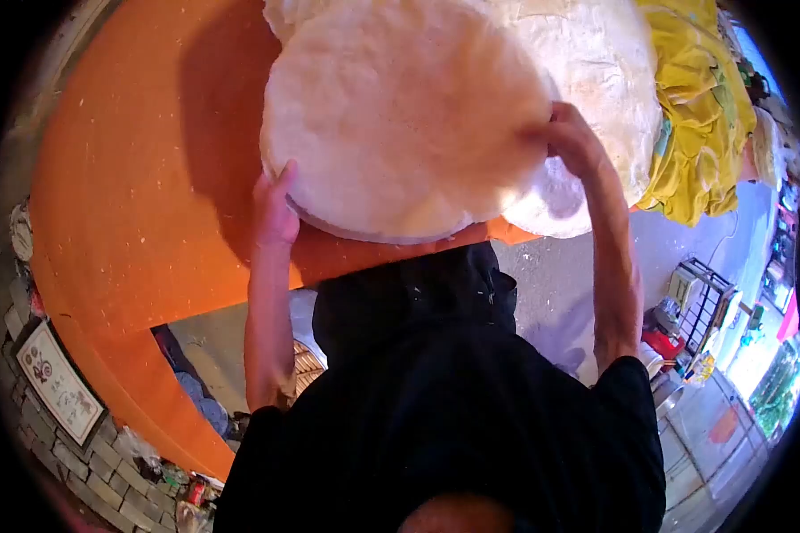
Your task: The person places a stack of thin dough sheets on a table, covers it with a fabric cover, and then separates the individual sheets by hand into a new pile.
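Observation:
A large, round, pale sheet (400, 115), thick and soft-looking, is held up over an orange surface. My left hand (278, 206) grips its lower left edge, thumb on top and fingers out of sight beneath. At its right edge, my right hand (564, 140) pinches the rim with bent fingers, slightly blurred. Behind and to the right lie more pale, round pieces (604, 71) of the same kind, partly covered by the held one. What the sheet is made of I cannot tell.
The orange surface (116, 178) spreads to the left. A crumpled yellow cloth (698, 107) lies at the right. Lower right stands a wire rack (707, 306) with several items. At lower left, a framed sheet (60, 382) rests by brickwork.

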Available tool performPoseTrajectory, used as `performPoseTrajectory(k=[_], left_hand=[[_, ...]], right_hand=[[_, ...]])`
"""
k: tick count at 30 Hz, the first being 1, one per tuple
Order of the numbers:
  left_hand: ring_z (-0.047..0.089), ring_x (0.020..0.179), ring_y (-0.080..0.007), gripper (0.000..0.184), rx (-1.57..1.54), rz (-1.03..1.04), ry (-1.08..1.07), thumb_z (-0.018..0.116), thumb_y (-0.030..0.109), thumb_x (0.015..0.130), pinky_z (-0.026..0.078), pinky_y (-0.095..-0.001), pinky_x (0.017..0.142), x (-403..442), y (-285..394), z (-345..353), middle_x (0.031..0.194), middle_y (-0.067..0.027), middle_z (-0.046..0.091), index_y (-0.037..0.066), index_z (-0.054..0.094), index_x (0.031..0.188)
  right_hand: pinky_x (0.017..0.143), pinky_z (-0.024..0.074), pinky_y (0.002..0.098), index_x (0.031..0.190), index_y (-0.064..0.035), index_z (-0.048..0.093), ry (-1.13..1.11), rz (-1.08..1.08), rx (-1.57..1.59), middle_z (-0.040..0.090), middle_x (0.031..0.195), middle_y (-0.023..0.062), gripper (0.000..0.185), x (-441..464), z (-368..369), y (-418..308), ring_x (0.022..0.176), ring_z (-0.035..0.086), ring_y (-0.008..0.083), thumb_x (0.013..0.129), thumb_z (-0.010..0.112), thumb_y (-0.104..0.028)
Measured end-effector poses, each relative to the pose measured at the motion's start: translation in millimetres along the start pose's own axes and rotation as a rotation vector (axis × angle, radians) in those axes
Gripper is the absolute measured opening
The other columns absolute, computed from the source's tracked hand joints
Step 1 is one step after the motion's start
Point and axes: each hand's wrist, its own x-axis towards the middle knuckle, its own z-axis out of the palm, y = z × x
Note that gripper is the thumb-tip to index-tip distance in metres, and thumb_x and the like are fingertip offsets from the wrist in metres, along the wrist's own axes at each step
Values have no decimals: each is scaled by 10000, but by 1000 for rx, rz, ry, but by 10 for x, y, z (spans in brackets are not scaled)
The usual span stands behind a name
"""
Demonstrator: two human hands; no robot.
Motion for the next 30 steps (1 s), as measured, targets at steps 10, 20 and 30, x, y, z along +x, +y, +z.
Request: performPoseTrajectory(k=[10, 20, 30], left_hand=[[539, 1185, -220, 550, 51, 13, -13, 694, 148, 870, 413, -360, 1034, 44, 6, -91, 1290, -99, 570, -25, 468, 1340], [598, 1116, -231, 495, -111, -12, -95, 673, 118, 872, 484, -382, 979, -336, -83, 176, 1241, -106, 605, -2, 488, 1315], [540, 1184, -221, 479, -291, -13, -218, 577, 253, 950, 434, -382, 1021, -393, -54, 478, 1308, -94, 559, 3, 461, 1342]], right_hand=[[745, 503, 293, 1091, 49, 636, 167, -238, -11, 683, 887, 83, 472, 303, 207, -127, 801, 630, 150, 819, 698, -332], [773, 534, 271, 1092, 12, 639, 79, -492, 2, 699, 971, 60, 277, -98, 141, -1021, 880, 646, 121, 842, 700, -89], [966, 470, 399, 1286, -32, 537, 562, -805, -819, 615, 1207, 169, 794, -307, 1214, -510, 1121, 591, 319, 642, 879, -349]])
